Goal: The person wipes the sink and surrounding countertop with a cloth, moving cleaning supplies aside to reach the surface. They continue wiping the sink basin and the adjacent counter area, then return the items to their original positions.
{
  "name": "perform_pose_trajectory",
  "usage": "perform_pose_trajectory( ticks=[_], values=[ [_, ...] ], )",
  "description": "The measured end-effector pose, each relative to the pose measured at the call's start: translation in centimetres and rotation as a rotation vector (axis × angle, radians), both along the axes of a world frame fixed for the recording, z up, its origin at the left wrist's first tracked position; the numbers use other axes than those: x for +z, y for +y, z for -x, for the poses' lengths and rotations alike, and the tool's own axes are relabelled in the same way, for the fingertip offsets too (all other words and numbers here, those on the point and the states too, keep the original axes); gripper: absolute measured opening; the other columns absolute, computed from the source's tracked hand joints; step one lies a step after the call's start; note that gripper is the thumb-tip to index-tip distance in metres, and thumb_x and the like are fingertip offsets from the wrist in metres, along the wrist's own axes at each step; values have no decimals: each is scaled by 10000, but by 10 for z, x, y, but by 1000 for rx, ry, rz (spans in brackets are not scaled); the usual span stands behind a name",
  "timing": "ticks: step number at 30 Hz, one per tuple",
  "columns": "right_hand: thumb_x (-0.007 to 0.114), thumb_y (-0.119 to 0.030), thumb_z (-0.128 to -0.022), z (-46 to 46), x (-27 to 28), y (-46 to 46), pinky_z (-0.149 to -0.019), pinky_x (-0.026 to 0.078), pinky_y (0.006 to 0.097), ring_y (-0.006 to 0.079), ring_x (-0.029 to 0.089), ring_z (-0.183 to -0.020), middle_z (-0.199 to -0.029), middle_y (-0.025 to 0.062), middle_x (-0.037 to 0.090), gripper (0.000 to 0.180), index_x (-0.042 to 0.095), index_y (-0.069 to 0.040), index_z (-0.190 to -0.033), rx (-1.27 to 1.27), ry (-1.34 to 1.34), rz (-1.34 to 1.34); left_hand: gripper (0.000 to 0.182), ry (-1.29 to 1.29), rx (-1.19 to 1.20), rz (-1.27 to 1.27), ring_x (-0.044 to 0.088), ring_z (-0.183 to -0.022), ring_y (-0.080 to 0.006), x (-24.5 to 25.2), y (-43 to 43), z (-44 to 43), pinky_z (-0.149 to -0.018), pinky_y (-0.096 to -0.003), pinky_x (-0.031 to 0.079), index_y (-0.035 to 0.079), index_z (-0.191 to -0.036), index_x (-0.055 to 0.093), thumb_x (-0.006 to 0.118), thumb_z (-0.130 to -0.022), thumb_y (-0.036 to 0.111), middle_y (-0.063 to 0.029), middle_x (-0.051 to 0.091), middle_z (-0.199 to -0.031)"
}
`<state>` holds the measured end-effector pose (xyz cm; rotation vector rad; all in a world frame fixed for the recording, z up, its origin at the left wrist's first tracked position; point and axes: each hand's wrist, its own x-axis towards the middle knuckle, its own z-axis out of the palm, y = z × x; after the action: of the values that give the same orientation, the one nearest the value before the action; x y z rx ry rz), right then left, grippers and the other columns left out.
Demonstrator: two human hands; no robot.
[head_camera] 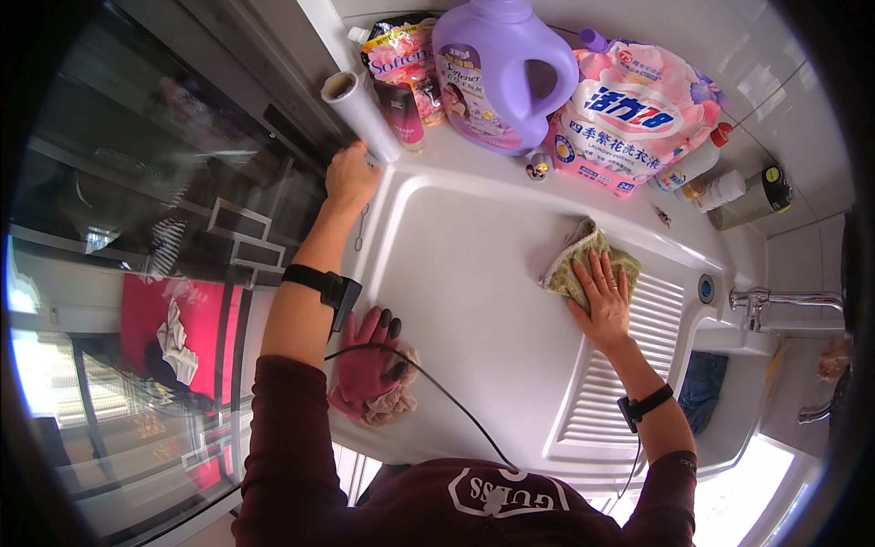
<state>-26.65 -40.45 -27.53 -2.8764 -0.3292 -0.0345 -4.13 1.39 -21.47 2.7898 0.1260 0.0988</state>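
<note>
My right hand (pixel 603 301) lies spread flat on a folded green cloth (pixel 581 260) with a pale edge, at the top of the sink's ribbed washboard (pixel 615 383). At the back left corner of the white countertop (pixel 472 287), my left hand (pixel 353 174) is at the lower end of a clear plastic roll (pixel 361 117); whether its fingers grip the roll cannot be told. A small metal chain (pixel 360 225) lies just below that hand. Near my left forearm rests a dark pink rubber glove (pixel 366 366) with black fingertips, beside a beige scrunched fabric piece (pixel 393 400).
Along the back stand a softener pouch (pixel 417 61), a purple jug (pixel 495 75), a pink detergent pouch (pixel 636 116) and several bottles (pixel 722 191). A chrome faucet (pixel 786 299) and a basin holding blue denim (pixel 702 390) are right. A glass door (pixel 171 239) borders the left; a cable crosses the counter.
</note>
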Motion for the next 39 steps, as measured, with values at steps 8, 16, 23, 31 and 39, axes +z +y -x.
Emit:
perform_pose_trajectory(
  ticks=[8,16,23,31,39],
  values=[
    [666,-300,-861,1,1,2,-1156,231,589,375,334,-1439,-1547,164,380,624,491,-164,-1444,-13,-81,-50,273,-10,-27,43,688,-949,-346,18,-7,9,-855,-414,540,41,-1000,688,758,-777,181,-178,717,-963],
    [654,-310,-867,0,2,4,-1159,244,576,370,347,-1433,-1542,158,391,604,505,-166,-1434,-22,-95,-43,303,-86,-347,251,697,-827,-308,5,-88,7,-756,-390,540,-1,-939,677,804,-733,182,-158,708,-849],
    [659,-308,-862,1,2,4,-1161,251,567,363,362,-1427,-1539,154,396,612,502,-170,-1437,-29,-91,-54,320,-141,-335,239,689,-834,-316,-18,-145,-20,-769,-401,532,-4,-945,673,814,-713,165,-171,697,-837],
    [663,-297,-855,0,3,4,-1165,246,561,365,364,-1424,-1539,146,399,621,496,-176,-1441,-25,-118,-66,451,-76,-318,293,685,-862,-302,-19,-142,-22,-791,-407,531,-24,-1012,659,855,-682,213,-177,694,-882],
    [660,-287,-853,1,1,3,-1171,238,557,352,347,-1434,-1552,137,379,634,480,-181,-1451,-32,-107,-55,590,-14,-365,238,681,-951,-263,64,-92,2,-844,-364,532,-27,-1114,646,861,-702,335,-163,696,-1033]
  ],
)
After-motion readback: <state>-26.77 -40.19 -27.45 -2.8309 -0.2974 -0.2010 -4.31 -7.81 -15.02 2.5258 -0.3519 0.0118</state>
